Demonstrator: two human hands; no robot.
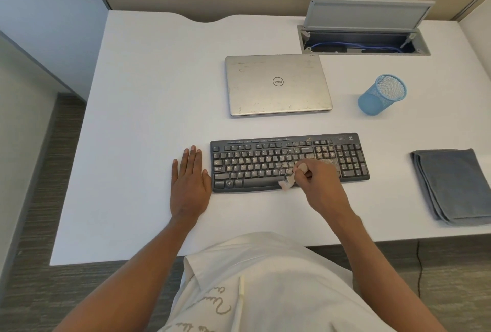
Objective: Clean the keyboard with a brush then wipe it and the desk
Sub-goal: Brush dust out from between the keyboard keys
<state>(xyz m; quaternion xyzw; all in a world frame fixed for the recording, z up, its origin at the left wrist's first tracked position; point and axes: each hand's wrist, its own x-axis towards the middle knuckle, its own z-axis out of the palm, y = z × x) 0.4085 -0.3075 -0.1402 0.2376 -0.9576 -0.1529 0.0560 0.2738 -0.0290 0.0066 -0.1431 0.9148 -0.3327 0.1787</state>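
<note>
The right hand (317,176) hides most of the brush (289,180) handle and the keyboard (252,165) keys beneath it. The pale bristles are blurred, and the key legends are too small to read. The picture's right edge cuts off the folded grey cloth (455,185) and the tabletop (138,119).

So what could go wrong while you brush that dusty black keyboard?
1. The small pale brush in the right hand is at the black keyboard's front edge, so crumbs may fall onto the white desk. It would then need wiping with the folded grey cloth.
2. The left hand lies flat on the desk beside the keyboard, not on it, so hard strokes might make the keyboard slide.
</note>
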